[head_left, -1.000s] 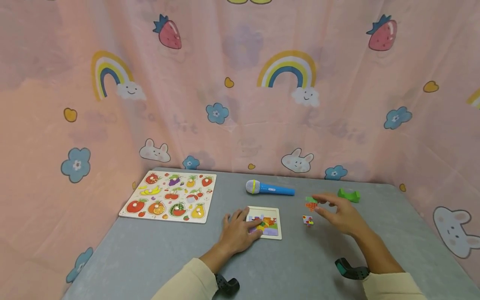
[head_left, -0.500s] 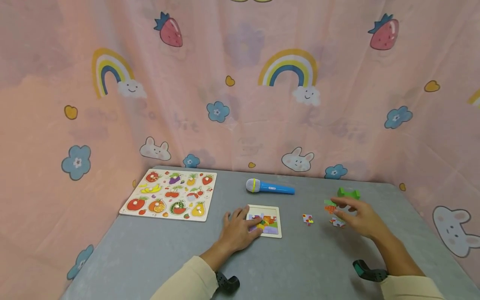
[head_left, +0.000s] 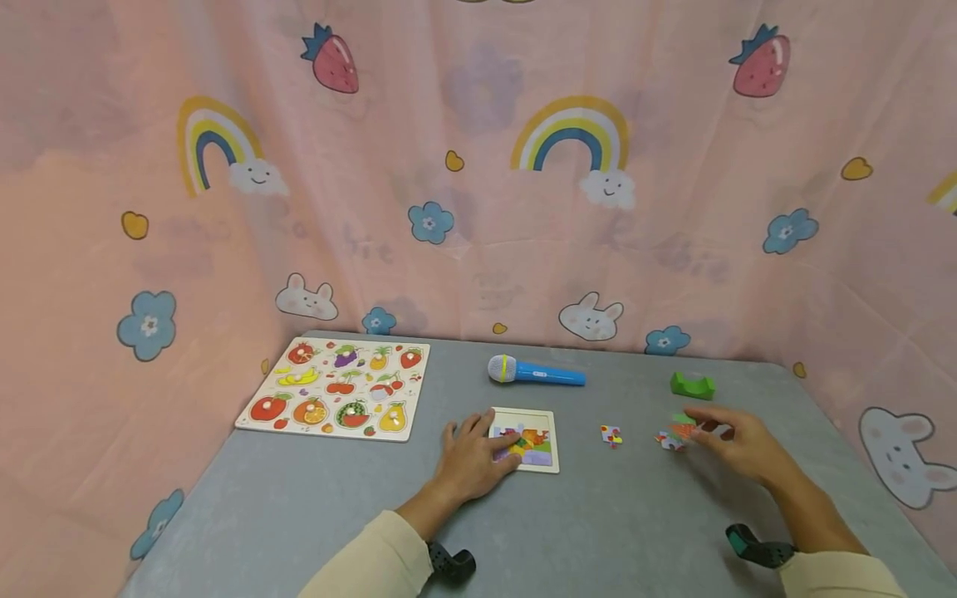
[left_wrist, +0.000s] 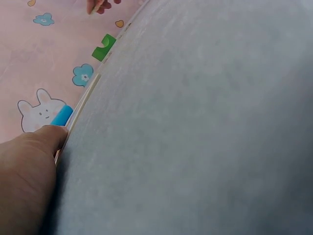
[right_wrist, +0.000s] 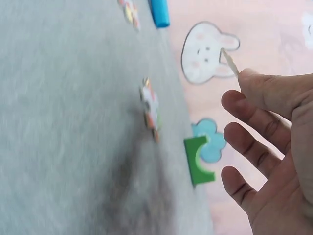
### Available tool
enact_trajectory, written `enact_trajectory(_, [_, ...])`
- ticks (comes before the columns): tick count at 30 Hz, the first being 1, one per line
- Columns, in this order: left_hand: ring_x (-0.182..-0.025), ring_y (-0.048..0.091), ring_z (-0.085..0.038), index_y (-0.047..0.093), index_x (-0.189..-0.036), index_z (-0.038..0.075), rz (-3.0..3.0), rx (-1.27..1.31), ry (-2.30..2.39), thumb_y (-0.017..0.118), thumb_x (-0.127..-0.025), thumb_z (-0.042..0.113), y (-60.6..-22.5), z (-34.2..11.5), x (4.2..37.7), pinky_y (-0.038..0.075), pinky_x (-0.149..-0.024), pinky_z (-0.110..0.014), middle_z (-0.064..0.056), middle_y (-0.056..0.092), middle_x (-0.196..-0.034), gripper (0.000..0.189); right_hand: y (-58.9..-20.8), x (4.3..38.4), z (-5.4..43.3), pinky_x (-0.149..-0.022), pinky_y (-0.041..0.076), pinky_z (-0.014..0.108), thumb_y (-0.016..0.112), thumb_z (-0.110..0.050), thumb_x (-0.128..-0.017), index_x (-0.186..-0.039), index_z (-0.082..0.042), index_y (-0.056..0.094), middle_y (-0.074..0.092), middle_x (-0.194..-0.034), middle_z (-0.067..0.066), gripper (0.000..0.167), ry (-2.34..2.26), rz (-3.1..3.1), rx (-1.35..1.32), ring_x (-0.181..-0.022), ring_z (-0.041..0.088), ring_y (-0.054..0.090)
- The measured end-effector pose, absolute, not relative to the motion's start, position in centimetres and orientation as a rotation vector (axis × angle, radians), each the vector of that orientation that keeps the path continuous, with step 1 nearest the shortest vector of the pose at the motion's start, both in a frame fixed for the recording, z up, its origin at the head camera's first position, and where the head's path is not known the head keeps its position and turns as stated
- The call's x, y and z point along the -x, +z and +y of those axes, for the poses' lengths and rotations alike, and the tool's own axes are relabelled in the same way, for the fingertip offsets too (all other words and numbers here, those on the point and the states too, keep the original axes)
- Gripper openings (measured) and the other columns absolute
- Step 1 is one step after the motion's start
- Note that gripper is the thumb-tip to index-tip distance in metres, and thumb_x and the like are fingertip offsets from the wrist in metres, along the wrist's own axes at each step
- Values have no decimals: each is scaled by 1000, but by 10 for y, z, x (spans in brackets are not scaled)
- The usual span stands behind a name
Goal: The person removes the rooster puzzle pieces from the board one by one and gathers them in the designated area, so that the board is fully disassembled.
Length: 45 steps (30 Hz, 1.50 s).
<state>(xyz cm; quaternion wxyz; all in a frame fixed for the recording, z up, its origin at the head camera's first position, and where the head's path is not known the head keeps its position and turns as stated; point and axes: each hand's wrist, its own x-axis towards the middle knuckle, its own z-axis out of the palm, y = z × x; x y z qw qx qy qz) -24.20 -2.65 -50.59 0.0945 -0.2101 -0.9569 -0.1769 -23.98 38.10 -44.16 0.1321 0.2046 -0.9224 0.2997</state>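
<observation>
My left hand rests with spread fingers on a small framed jigsaw puzzle, pressing it to the table. Part of its picture is assembled, while the upper strip of the tray shows bare wood. At the right, my right hand pinches a thin orange-and-green puzzle piece between thumb and forefinger, raised over the table. In the right wrist view the piece appears edge-on, other fingers loosely curled. Just left of this hand lies a second puzzle piece. Another piece lies nearer the tray.
A fruit peg board lies at the left of the grey table. Behind the small puzzle is a blue toy microphone. A green notched block sits at the back right, before a pink patterned curtain.
My right hand has moved right and slightly toward me, carrying the pinched puzzle piece away from the tray. The puzzle piece beside it has come into sight. My left hand stays put.
</observation>
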Motion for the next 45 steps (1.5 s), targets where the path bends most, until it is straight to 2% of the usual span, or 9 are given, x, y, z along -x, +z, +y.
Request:
enact_trajectory(7, [-133, 35, -31, 65, -127, 34, -2842, 622, -531, 56, -92, 54, -507, -26, 242, 19, -101, -63, -11, 40, -148, 42, -452, 241, 398, -62, 47, 29, 70, -8, -88, -115, 6, 66, 66, -107, 17, 30, 848, -2747, -541, -82, 6, 54])
enact_trajectory(15, [-134, 35, -31, 65, -128, 34, -2847, 620, -522, 56, -92, 54, -507, -26, 243, 19, -101, -63, -10, 39, -149, 42, -465, 242, 413, -68, 51, 34, 70, -5, -88, -114, 8, 66, 67, -105, 18, 30, 815, -2838, -480, -82, 9, 58])
enact_trajectory(23, [-134, 34, -31, 65, -128, 34, -2848, 622, -520, 56, -92, 54, -507, -26, 243, 19, -101, -63, -10, 39, -149, 42, -475, 243, 422, -73, 51, 46, 69, 2, -85, -114, 8, 66, 65, -108, 24, 30, 736, -2874, -431, -90, 36, 63])
enact_trajectory(29, [-134, 34, -31, 65, -128, 34, -2849, 619, -524, 56, -92, 53, -507, -26, 243, 18, -101, -63, -10, 39, -149, 41, -477, 246, 428, -80, 42, 61, 65, 5, -85, -115, 10, 64, 60, -113, 31, 30, 687, -2877, -432, -102, 51, 56])
enact_trajectory(33, [-134, 34, -31, 65, -128, 35, -2850, 618, -525, 56, -92, 53, -507, -26, 244, 18, -101, -63, -10, 39, -149, 41, -479, 248, 430, -83, 37, 65, 64, 4, -85, -116, 9, 63, 59, -114, 33, 31, 630, -2885, -386, -107, 56, 50])
enact_trajectory(38, [-134, 34, -31, 65, -128, 35, -2847, 618, -523, 56, -92, 54, -508, -26, 245, 18, -101, -63, -10, 39, -149, 41, -481, 248, 432, -85, 35, 67, 65, 2, -85, -116, 9, 63, 58, -115, 34, 32, 613, -2878, -338, -108, 58, 47])
enact_trajectory(45, [-134, 35, -31, 65, -127, 36, -2844, 616, -524, 57, -91, 54, -508, -27, 244, 19, -101, -63, -10, 39, -149, 41, -482, 248, 430, -80, 41, 61, 64, 4, -85, -117, 12, 60, 62, -109, 29, 34, 656, -2858, -271, -98, 49, 57])
